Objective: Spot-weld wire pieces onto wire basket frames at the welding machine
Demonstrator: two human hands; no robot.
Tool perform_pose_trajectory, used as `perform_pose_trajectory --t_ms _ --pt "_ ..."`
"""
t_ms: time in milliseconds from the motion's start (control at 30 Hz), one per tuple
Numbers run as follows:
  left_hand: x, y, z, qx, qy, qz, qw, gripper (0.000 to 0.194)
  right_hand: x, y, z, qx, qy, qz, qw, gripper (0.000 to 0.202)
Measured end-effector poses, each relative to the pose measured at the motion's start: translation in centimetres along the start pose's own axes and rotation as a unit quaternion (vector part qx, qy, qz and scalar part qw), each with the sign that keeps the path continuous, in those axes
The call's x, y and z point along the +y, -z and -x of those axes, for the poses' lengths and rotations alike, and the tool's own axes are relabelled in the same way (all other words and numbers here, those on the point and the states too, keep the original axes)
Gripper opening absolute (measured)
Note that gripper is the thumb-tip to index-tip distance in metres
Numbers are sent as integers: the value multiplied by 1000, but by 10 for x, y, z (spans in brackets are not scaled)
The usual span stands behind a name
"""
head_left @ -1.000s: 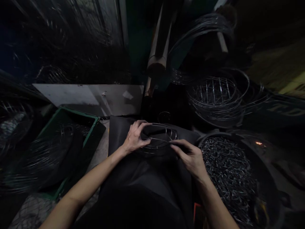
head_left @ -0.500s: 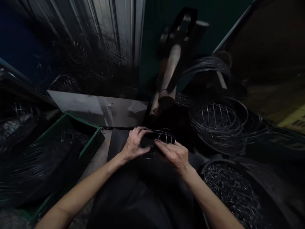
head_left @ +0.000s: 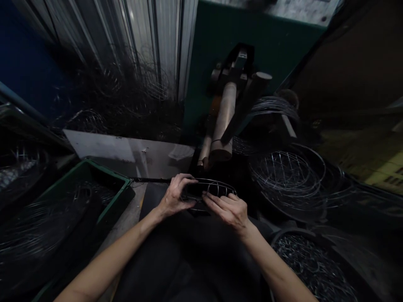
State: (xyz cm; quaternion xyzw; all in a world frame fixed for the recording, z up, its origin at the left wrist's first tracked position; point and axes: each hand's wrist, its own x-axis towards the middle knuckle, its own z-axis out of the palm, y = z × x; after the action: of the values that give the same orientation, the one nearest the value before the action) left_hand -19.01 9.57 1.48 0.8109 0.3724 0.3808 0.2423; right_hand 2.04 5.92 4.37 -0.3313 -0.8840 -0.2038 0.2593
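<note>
Between my hands, above the dark cloth over my lap, is a round wire frame [head_left: 217,183] with thin rings and short cross wires. My left hand [head_left: 176,195] grips its left side, thumb below and fingers on the upper ring. On the right, my right hand [head_left: 229,209] is closed on the near right part of the frame, with its fingers laid across the wires. The frame's lower right part is hidden behind that hand. Straight ahead stands a green machine [head_left: 208,50] with a thick metal cylinder [head_left: 224,117] pointing toward me.
At left sits a green crate [head_left: 116,197] holding wire pieces. To the right, wire rings and a wire grid [head_left: 285,167] lie on a dark container, with a tub of small metal pieces [head_left: 315,264] nearer me. A pale board [head_left: 126,151] and tangled wire [head_left: 135,88] are behind.
The view has tipped upward, so the machine and containers sit lower in the picture. Both hands stay on the wire frame, which has hardly moved between them.
</note>
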Motion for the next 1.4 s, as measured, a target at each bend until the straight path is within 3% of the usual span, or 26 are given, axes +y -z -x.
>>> perform_pose_trajectory --t_ms 100,433,700,1067,1400 --pt "1 0 -1 9 -17 -14 1000 54 2 1 -3 25 9 -3 1000 19" --pt "-6 -5 -3 13 -38 -11 999 56 7 -2 4 27 32 16 999 18" --pt "-12 -7 -12 20 -43 -69 996 52 16 -10 0 24 50 52 997 14" --pt "-23 -11 -20 46 -123 -84 988 52 23 -12 -3 48 71 56 995 16" --pt "-22 -16 -22 31 -101 -80 991 53 26 -13 4 25 67 66 995 19"
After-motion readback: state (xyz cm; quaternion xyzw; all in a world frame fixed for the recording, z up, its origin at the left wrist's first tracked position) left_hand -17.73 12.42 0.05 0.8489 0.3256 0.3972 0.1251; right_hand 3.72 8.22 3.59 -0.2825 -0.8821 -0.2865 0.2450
